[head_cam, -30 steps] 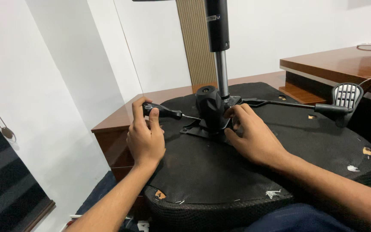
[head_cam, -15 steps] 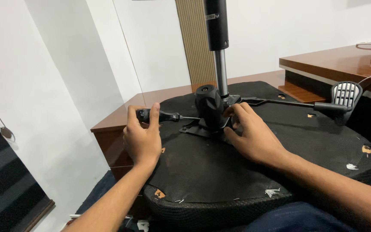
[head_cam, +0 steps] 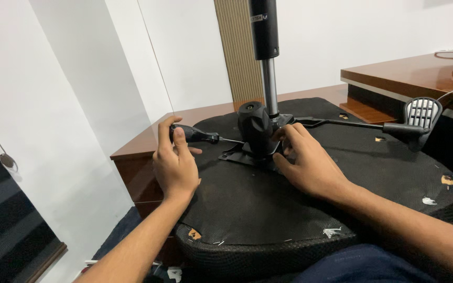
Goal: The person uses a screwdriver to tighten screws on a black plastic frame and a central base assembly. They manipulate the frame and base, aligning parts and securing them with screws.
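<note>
Now left hand clenches a screwdriver — right hand, grip loose, touches the chair mechanism.

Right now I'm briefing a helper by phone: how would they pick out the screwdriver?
Find the upturned chair seat, black underside up, with a gas cylinder rising from it. Left of the black mechanism, the left hand holds the screwdriver. Black handle, thin steel shaft; it is the only loose tool.

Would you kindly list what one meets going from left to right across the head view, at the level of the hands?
Left hand → screwdriver → black knob → right hand → lever paddle.
</note>
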